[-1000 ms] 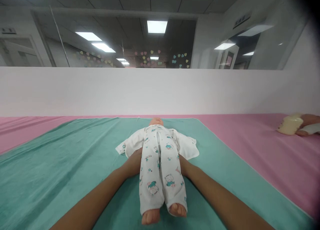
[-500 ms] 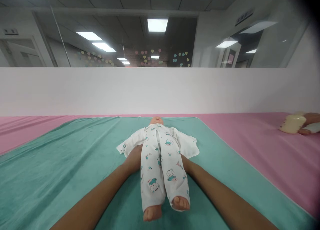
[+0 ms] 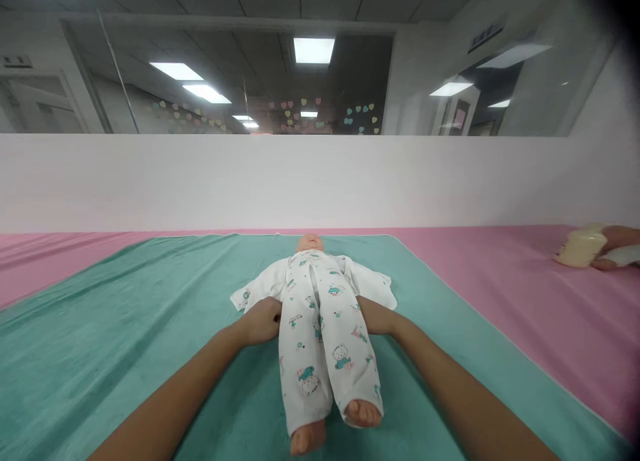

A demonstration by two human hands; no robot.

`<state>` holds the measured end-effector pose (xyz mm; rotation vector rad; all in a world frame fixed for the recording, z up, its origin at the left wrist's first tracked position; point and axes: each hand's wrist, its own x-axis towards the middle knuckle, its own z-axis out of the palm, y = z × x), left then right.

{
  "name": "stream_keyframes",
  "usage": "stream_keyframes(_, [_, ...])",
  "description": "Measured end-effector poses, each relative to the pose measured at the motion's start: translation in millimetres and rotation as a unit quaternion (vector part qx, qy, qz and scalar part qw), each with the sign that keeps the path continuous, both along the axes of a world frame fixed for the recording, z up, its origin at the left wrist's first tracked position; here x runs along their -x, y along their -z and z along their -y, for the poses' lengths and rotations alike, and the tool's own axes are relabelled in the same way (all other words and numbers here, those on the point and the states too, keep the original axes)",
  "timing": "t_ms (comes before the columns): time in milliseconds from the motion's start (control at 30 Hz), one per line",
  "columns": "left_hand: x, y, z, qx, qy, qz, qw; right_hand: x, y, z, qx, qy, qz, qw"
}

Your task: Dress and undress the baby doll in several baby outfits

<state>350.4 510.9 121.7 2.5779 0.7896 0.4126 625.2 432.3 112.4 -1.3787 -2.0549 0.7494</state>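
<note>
A baby doll (image 3: 320,327) in white printed pyjamas lies on its back on a teal blanket (image 3: 125,341), bare feet toward me, head far. My left hand (image 3: 260,319) presses against the doll's left hip, fingers tucked under the cloth. My right hand (image 3: 375,315) rests against the other hip, fingers hidden behind the trouser leg. An opened white top (image 3: 373,289) spreads out beneath the doll's body.
The blanket covers a pink sheet (image 3: 525,294). A cream bottle (image 3: 577,247) lies at the far right, with another person's hand (image 3: 617,244) beside it. A low white partition (image 3: 320,181) runs along the far edge.
Both my hands have drawn back slightly toward me along the doll's hips. The doll's legs have shifted a little to the right and nearer.
</note>
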Motion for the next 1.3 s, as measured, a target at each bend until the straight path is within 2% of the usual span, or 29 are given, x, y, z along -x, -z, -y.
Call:
stream_keyframes(100, [3,-3.7,-1,0.086,-0.009,0.032,0.996,-11,-4.5,-1,0.037,-0.007,0.035,0.999])
stream_keyframes(200, [5,-7.9,-4,0.124,-0.08,0.089,0.985,-19,-4.5,-2,0.056,0.033,-0.031,0.997])
stream_keyframes(267, [3,-10.1,-7,0.111,-0.151,0.15,0.971,-19,-2.2,-5,0.023,0.091,-0.083,0.992])
stream_keyframes(333, [-2,-10.8,-12,0.088,-0.196,0.22,0.951,-13,1.8,-10,-0.039,0.167,-0.114,0.979])
stream_keyframes(433, [-17,-8.3,-21,0.069,-0.197,0.27,0.94,-2,9.0,-20,-0.114,0.228,-0.166,0.953])
stream_keyframes(500, [-29,-5.7,-28,0.078,-0.192,0.259,0.943,5,13.2,-25,-0.13,0.22,-0.2,0.946])
stream_keyframes(600, [-44,-3.6,-39,0.098,-0.205,0.228,0.947,8,17.5,-28,-0.113,0.206,-0.214,0.948])
stream_keyframes(733, [-52,-1.8,-51,0.062,-0.202,0.212,0.954,5,22.2,-29,-0.111,0.217,-0.192,0.951])
stream_keyframes(833, [-47,5.3,-57,0.023,-0.205,0.221,0.953,-6,26.5,-34,-0.145,0.273,-0.145,0.94])
stream_keyframes(933, [-37,14.7,-60,-0.031,-0.238,0.201,0.95,-27,28.9,-37,-0.157,0.375,-0.055,0.912])
stream_keyframes(1033, [-28,19.5,-61,-0.141,-0.296,0.144,0.934,-52,28.9,-34,-0.087,0.461,0.041,0.882])
stream_keyframes(1133, [-20,19.0,-61,-0.223,-0.363,0.057,0.903,-67,27.7,-27,-0.019,0.499,0.084,0.863])
stream_keyframes(1200, [-14,18.2,-63,-0.222,-0.394,0.01,0.892,-71,26.6,-24,-0.006,0.511,0.092,0.854])
stream_keyframes(1300, [-5,18.7,-68,-0.147,-0.415,0.01,0.898,-72,24.4,-22,0.02,0.52,0.096,0.849])
